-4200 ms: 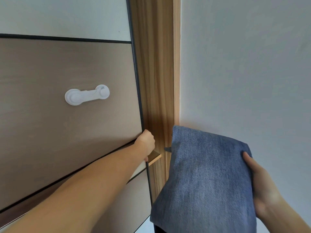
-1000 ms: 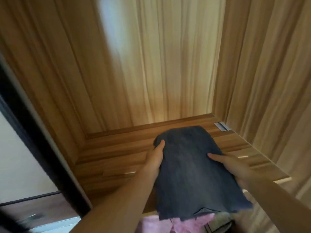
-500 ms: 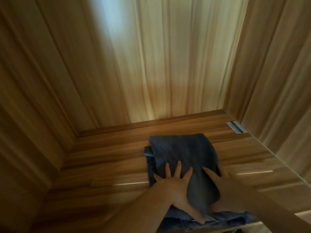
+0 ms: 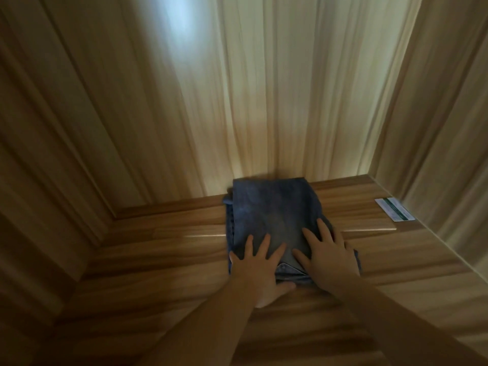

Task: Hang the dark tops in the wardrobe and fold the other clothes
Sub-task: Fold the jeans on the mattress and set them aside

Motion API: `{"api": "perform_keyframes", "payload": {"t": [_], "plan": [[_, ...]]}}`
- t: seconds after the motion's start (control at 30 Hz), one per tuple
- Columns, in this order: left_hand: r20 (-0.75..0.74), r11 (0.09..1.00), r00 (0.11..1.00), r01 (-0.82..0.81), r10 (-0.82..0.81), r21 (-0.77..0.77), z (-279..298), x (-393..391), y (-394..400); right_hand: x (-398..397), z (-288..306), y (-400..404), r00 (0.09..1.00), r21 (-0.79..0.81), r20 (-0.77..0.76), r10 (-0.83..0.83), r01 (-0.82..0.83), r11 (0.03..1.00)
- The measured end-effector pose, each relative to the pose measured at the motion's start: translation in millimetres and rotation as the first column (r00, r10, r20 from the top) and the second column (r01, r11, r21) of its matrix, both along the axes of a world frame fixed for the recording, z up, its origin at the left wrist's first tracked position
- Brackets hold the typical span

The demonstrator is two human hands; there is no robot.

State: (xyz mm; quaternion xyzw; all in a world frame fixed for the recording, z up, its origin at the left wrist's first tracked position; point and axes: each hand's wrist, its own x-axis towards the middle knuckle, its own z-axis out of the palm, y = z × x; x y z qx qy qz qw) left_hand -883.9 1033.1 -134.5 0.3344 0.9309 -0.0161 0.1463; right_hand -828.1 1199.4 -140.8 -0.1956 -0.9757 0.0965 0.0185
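Folded jeans [image 4: 274,215] lay on the wardrobe shelf [image 4: 158,260], far edge touching the back panel [image 4: 264,101]. Left hand [image 4: 257,270] and right hand [image 4: 330,262] pressed flat, fingers spread, on the near end. At 3 o'clock lay a label [image 4: 394,209].

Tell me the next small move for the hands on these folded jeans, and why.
Probably lift both hands off and draw them back. The folded jeans already lie flat on the wooden shelf, their far edge against the back panel, with the left hand and right hand pressing flat on top.
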Motion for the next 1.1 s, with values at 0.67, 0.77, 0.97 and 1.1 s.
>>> {"api": "perform_keyframes", "payload": {"t": [0.67, 0.77, 0.97, 1.1], "plan": [[-0.053, 0.992, 0.997, -0.042, 0.049, 0.122, 18.1, -8.1, 24.9, 38.3, 18.3, 20.2, 0.997, -0.026, -0.059, -0.039, 0.037, 0.999], [-0.080, 0.983, 0.997, 0.012, 0.003, 0.184, 42.9, 12.0, 25.0, 68.4, 53.8, 25.8, 0.998, -0.050, -0.058, -0.029, 0.026, 0.998], [-0.137, 0.952, 0.981, 0.167, -0.135, 0.256, 102.5, 74.1, 21.0, 151.0, 116.4, 33.6, 0.996, -0.045, -0.061, -0.060, 0.057, 0.997], [-0.204, 0.878, 0.948, 0.307, -0.246, 0.367, 136.4, 117.4, 25.7, 230.0, 147.3, 22.9, 0.974, -0.057, -0.054, -0.218, 0.215, 0.975]]}}
